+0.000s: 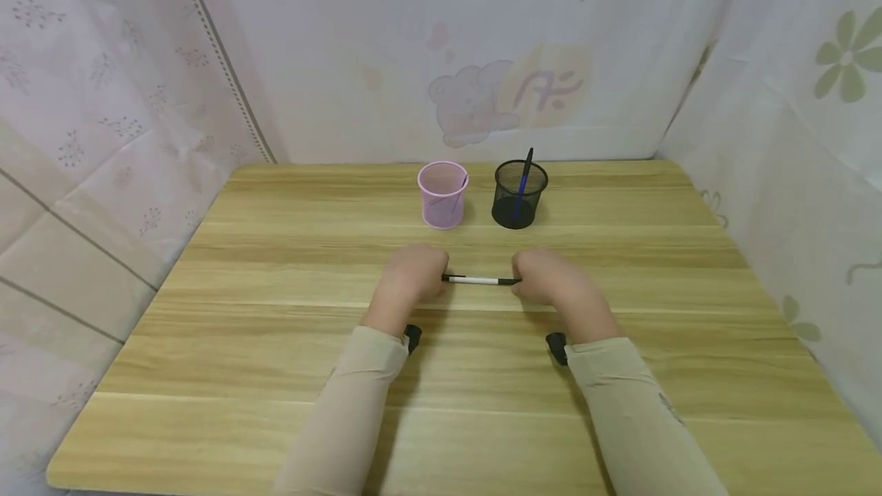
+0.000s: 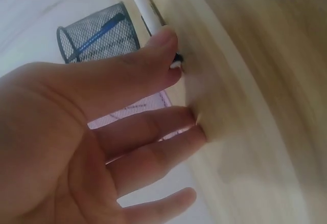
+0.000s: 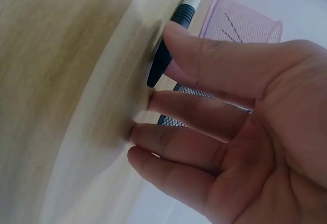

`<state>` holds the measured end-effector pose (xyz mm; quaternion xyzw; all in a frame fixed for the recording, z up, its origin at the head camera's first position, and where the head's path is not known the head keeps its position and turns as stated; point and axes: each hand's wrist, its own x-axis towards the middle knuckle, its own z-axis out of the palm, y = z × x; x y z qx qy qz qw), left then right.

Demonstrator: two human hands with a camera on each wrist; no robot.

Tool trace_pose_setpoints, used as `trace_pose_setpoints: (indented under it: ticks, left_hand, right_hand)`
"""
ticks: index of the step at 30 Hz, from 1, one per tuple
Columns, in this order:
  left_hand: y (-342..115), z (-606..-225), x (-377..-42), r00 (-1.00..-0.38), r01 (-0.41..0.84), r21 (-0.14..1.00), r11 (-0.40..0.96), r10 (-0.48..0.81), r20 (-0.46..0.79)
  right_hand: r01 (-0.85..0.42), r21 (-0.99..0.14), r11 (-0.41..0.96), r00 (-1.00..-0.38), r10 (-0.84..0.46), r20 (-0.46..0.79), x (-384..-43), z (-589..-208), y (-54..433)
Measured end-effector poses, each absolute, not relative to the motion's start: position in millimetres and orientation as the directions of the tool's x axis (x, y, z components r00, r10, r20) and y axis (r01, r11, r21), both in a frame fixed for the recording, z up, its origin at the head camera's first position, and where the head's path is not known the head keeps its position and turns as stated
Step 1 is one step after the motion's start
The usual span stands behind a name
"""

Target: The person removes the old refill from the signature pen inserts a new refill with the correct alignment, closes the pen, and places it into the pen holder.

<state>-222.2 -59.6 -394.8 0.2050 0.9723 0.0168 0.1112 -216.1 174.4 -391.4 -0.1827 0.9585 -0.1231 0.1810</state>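
A white pen with black ends lies level between my two hands, just over or on the table. My left hand pinches its clip end between thumb and index finger. At the other end, my right hand pinches the black ribbed grip near the pointed tip. In both wrist views the remaining fingers are loosely bent, with some fingertips touching or close to the wood. Beyond the hands stand a pink mesh pen cup and a black mesh pen cup; a blue pen with a black end leans in the black one.
The wooden table runs up to a patterned cloth at the back, with more cloth along both sides. A thin dark line shows at the pink cup's right side. Dark wrist devices sit under both cuffs.
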Motion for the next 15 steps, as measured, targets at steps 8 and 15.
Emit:
trace_pose_setpoints:
  ticks: [8, 15]
  left_hand:
    - [-50.7, -396.9, -224.5, -0.898, 0.405, 0.009, 0.914, 0.399, -0.187]
    - [-54.7, -398.8, -223.7, -0.902, 0.395, 0.062, 0.916, 0.400, -0.162]
  right_hand:
    - [-0.365, -0.243, 0.899, -0.863, -0.424, -0.273, -215.1, -389.1, 166.1]
    - [-0.330, -0.308, 0.892, -0.863, -0.417, -0.283, -217.0, -388.2, 166.9]
